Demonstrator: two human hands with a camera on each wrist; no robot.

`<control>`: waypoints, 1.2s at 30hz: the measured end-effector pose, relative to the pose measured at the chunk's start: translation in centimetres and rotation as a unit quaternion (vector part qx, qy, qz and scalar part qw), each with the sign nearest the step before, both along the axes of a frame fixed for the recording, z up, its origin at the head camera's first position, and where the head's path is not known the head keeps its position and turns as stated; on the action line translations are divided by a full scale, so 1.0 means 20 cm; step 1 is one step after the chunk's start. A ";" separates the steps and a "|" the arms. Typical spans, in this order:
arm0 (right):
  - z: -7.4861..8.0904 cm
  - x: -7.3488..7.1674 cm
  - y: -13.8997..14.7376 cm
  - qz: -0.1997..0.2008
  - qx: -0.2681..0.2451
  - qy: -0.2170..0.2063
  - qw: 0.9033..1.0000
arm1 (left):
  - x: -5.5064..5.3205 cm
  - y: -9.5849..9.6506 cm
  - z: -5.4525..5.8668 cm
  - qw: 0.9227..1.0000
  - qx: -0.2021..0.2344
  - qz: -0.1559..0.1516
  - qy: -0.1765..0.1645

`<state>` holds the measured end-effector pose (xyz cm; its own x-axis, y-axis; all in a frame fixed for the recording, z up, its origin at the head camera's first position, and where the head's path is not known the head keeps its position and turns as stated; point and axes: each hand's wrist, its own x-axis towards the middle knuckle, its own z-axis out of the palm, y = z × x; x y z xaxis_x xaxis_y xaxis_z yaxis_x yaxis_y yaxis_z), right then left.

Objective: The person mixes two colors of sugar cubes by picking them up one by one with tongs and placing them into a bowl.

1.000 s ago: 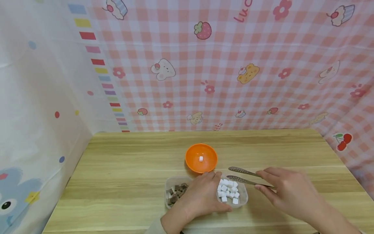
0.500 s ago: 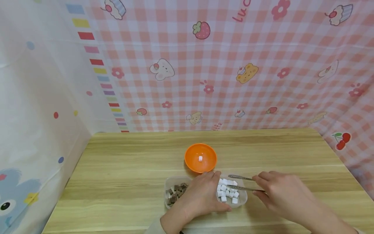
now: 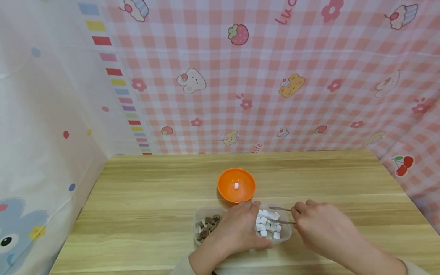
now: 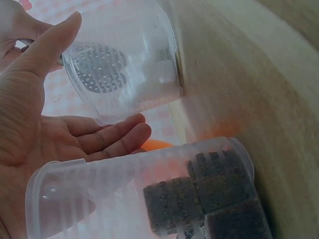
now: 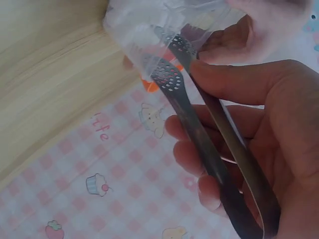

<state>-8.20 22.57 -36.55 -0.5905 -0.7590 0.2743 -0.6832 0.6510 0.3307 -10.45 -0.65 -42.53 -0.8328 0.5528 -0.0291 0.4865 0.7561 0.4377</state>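
In the head view, my left hand (image 3: 237, 229) spans a clear plastic container (image 3: 287, 237) of white cubes (image 3: 269, 225), its thumb on the near side and fingers on the far side. My right hand (image 3: 326, 227) holds metal tongs (image 3: 282, 221) from the right. Their perforated tips (image 5: 172, 79) are spread and reach into that container, among or over the cubes. Whether a cube lies between them is hidden. On the left, a second clear container (image 3: 197, 215) holds brown cubes (image 3: 207, 225), partly behind my left hand.
An orange bowl (image 3: 225, 191) with one white cube (image 3: 236, 186) in it stands just beyond the containers. The wooden table (image 3: 144, 206) meets a pink checked cloth (image 3: 220, 107) at the back and a white cloth (image 3: 44, 114) at the left.
My right hand has moved left and turned, lowering the tongs' tips from above the rim into the container of white cubes. My left hand has kept its place.
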 end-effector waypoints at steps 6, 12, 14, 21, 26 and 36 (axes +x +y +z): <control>0.01 0.00 -0.04 -0.028 0.016 -0.007 0.999 | 0.00 0.00 0.00 1.000 0.002 -0.002 0.000; 0.04 -0.02 -0.08 -0.049 0.034 -0.028 0.998 | -0.01 0.00 0.00 1.000 -0.001 -0.002 -0.001; 0.05 -0.03 -0.09 -0.052 0.038 -0.036 0.997 | -0.01 0.00 0.00 1.000 -0.003 -0.001 0.001; 0.05 -0.06 -0.09 -0.053 0.051 -0.054 0.996 | -0.01 0.00 0.00 1.000 -0.006 -0.006 0.011; 0.05 -0.07 -0.09 -0.058 0.060 -0.065 0.994 | -0.01 0.00 0.01 1.000 -0.006 -0.011 0.008; 0.06 -0.07 -0.02 -0.049 0.034 -0.088 0.994 | 0.00 0.00 0.01 1.000 -0.006 -0.005 -0.001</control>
<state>-9.64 22.24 -35.27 -0.6973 -0.7083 0.1099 -0.6684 0.6979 0.2570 -10.48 -0.74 -42.29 -0.8268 0.5614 -0.0362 0.4943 0.7556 0.4298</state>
